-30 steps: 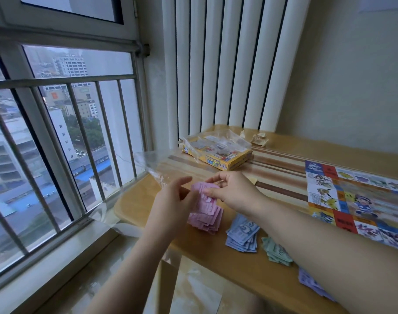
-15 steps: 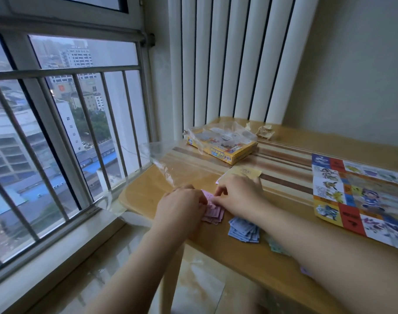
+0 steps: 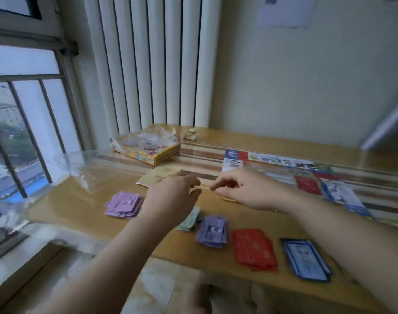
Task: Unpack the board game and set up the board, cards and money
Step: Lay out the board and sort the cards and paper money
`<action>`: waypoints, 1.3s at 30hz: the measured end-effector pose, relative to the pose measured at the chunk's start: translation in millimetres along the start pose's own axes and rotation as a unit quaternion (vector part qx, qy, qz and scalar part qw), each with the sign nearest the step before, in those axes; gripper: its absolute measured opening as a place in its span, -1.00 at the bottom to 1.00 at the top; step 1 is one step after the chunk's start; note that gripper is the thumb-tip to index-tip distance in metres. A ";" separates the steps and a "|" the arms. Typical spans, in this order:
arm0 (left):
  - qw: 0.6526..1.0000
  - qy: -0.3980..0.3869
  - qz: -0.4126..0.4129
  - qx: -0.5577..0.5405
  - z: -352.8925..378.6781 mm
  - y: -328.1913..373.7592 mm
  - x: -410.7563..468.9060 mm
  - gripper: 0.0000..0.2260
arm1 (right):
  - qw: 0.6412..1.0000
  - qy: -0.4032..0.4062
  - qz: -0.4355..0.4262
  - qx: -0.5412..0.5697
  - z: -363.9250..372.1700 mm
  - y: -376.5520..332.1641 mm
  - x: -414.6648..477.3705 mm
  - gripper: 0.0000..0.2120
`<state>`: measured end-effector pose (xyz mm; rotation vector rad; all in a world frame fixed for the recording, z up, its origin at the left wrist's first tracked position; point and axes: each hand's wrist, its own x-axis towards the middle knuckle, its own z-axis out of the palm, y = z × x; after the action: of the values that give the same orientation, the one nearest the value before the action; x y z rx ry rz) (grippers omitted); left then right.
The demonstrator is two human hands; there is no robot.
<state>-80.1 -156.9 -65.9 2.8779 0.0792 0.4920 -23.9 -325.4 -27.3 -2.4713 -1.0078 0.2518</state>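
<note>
**Piles laid out, hands above**

Nearest us, blue cards (image 3: 306, 259), red cards (image 3: 254, 249), purple notes (image 3: 212, 231) and green notes (image 3: 190, 220) line the front of the counter (image 3: 80, 211), with pink notes (image 3: 124, 203) further left. Our left hand (image 3: 170, 198) and right hand (image 3: 250, 191) hover with curled fingers, and we cannot tell whether they grip anything. Beyond lie the board (image 3: 272, 162) and the box (image 3: 148, 152).

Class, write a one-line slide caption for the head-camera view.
Left hand and right hand above money piles and card stacks, board and box behind.

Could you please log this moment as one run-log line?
left hand, right hand: over table, grip unclear | money: pink pile, green pile, purple pile | cards: red pile, blue pile | board: unfolded
</note>
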 end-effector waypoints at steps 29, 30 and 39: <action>0.856 -0.451 0.147 0.206 19.6 136.7 25.3 -0.14 | 0.954 -0.156 0.191 -0.169 -11.2 74.3 -110.9 -0.35; 0.854 -0.455 0.142 0.210 19.6 137.7 26.2 -0.13 | 0.954 -0.155 0.192 -0.168 -11.1 74.1 -111.1 -0.36; 0.853 -0.452 0.156 0.208 21.5 134.8 24.9 -0.22 | 0.951 -0.165 0.194 -0.177 -11.4 72.8 -109.2 -0.33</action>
<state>-47.3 -290.5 -47.4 3.2046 -0.4961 -0.9858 -53.5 -451.2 -52.3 -3.0222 -0.7252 0.6827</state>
